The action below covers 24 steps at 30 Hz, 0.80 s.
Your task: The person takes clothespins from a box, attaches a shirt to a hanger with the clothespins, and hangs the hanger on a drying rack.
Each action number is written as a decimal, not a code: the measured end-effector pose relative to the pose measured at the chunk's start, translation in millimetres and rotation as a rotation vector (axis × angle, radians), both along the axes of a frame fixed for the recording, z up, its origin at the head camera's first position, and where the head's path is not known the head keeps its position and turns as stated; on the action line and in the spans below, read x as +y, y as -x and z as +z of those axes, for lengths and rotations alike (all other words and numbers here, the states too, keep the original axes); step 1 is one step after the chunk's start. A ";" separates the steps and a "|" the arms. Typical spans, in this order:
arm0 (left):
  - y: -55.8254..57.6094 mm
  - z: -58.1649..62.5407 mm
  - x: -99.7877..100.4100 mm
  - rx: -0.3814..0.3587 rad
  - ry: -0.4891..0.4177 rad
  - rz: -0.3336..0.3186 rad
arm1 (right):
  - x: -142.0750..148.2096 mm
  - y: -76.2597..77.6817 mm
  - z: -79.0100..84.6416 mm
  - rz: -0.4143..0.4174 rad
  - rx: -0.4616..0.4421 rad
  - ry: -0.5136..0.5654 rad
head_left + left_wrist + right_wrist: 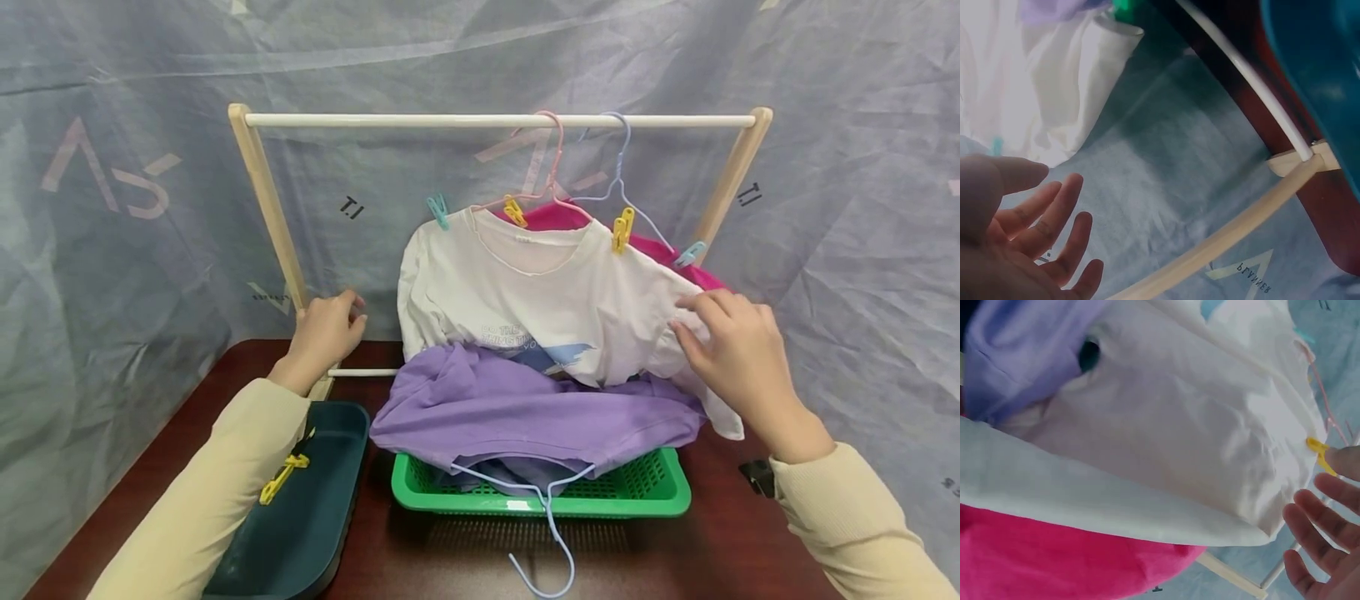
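Observation:
A white T-shirt (525,292) hangs from a pink hanger (558,158) on the rack, with yellow clothespins (622,231) and a teal clothespin (438,212) at its shoulders. Behind it hangs a magenta garment (1054,556) on a blue hanger (619,158). My right hand (738,358) is by the shirt's right-side sleeve, fingers loosely bent and holding nothing. Left of the shirt, my left hand (324,333) is raised near the rack's wooden post, its fingers relaxed in the left wrist view. A purple garment (525,408) on another blue hanger (551,508) lies over the green basket (420,500).
The rack's white bar (390,121) spans two wooden posts (266,200). A dark teal tray (300,533) on the left holds a yellow clothespin (283,478). Everything stands on a dark red table (420,558) before a grey cloth backdrop (112,275).

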<state>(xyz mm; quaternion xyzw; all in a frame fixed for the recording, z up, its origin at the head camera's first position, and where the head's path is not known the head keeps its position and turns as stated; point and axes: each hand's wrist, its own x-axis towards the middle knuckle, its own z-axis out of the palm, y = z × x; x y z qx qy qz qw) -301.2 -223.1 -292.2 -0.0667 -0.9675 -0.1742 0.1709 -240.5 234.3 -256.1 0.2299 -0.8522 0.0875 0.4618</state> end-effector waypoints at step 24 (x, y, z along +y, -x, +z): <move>-64.7 -38.2 -46.8 -0.076 0.131 -0.006 | 10.7 -22.7 -83.5 0.065 -0.179 -0.174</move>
